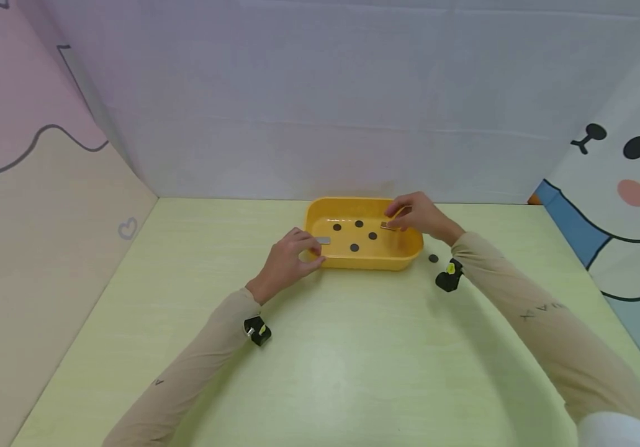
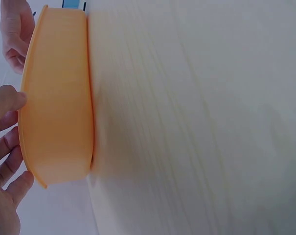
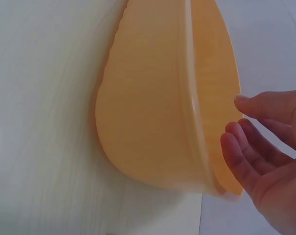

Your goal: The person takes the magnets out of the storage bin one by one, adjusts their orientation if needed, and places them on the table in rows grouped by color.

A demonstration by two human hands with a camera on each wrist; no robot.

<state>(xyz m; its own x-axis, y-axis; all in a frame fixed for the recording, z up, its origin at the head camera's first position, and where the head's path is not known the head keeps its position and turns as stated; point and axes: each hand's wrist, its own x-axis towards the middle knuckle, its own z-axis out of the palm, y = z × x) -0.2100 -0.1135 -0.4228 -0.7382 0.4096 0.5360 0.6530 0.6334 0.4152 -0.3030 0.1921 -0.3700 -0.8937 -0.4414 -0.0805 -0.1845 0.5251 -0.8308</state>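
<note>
A yellow plastic basin (image 1: 364, 264) stands on the table by the back wall. Several dark round discs (image 1: 355, 248) lie on its floor, along with a small silvery rectangular piece (image 1: 325, 240) at the left and another small rectangular piece (image 1: 387, 226) at the right. My left hand (image 1: 290, 257) holds the basin's left end, thumb and fingertips on the rim (image 2: 21, 122). Over the right part of the basin hovers my right hand (image 1: 417, 214), fingertips close to the right piece. In the right wrist view a gap shows between thumb and fingers (image 3: 233, 147), with nothing between them.
One more dark disc (image 1: 434, 258) lies on the pale green table (image 1: 325, 347), just right of the basin. A white cloth wall (image 1: 297, 124) rises directly behind. Printed cartoon panels flank both sides. Each wrist carries a small black camera (image 1: 257, 331).
</note>
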